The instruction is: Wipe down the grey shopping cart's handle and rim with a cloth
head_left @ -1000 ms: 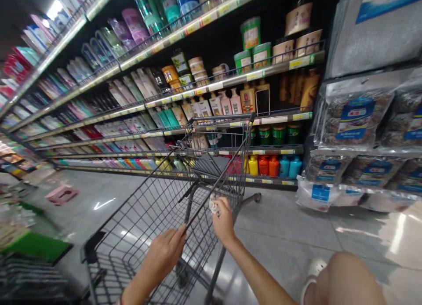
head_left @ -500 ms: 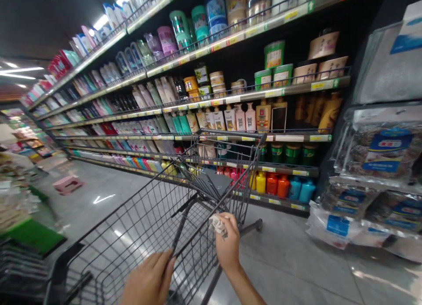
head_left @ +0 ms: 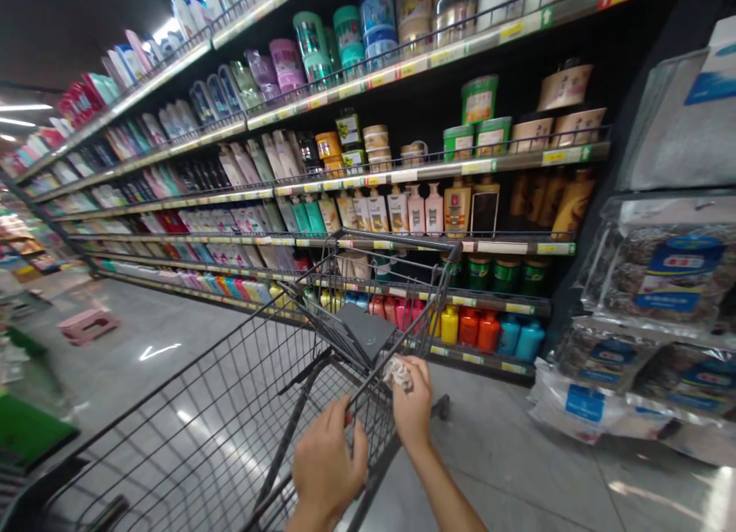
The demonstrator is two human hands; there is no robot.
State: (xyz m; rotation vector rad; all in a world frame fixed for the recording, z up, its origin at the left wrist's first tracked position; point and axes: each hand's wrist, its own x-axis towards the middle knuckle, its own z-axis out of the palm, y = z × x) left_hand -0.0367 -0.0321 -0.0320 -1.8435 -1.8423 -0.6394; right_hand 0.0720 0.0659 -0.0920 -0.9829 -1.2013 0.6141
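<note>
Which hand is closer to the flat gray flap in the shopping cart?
Right. The right hand holds a crumpled whitish cloth at the cart's top rail, close to the gray flap. The left hand is on that rail, farther away.

The grey floor [head_left: 201,348] bears a pink stool [head_left: 89,326] near its left edge and, apparently, the cart [head_left: 339,325].

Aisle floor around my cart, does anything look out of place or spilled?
A pink stool stands on the open floor to the left, away from the shelves, which looks odd in a walkway. I see no spill, and no damage shows on the cart.
</note>
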